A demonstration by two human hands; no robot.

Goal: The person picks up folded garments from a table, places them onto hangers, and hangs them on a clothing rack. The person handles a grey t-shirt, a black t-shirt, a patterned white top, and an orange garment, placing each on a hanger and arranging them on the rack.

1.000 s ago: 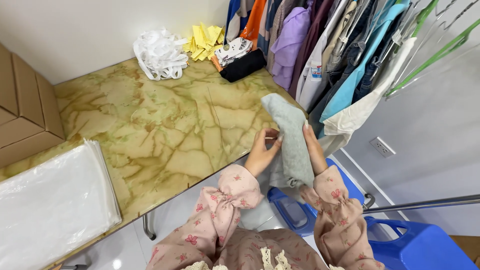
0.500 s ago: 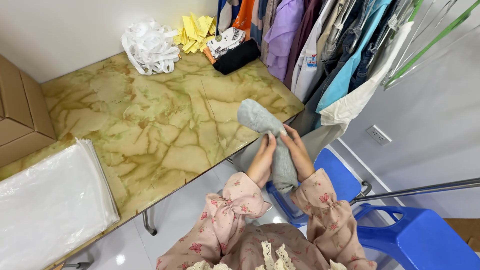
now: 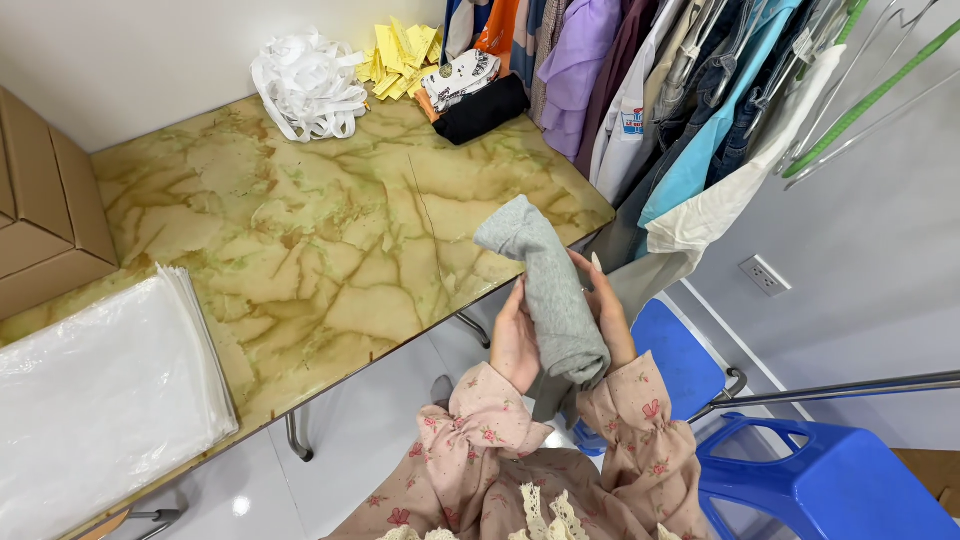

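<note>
A grey folded garment (image 3: 548, 288) is held upright between both of my hands, past the table's near right edge. My left hand (image 3: 514, 340) presses its left side with fingers stretched up along the cloth. On the other side, my right hand (image 3: 606, 310) clasps the fabric. The garment's top end curls over toward the marble-patterned table (image 3: 300, 240). My sleeves are pink with a floral print.
A stack of clear plastic bags (image 3: 95, 390) lies at the table's near left, with a cardboard box (image 3: 40, 210) behind it. White straps (image 3: 305, 85), yellow tags (image 3: 400, 50) and a black item (image 3: 485, 105) sit at the far edge. Clothes hang on a rack (image 3: 690, 110); blue plastic stools (image 3: 830, 480) stand at right.
The grey garment has been folded narrower and drawn back from the table edge toward my body; both hands now close on its two sides.
</note>
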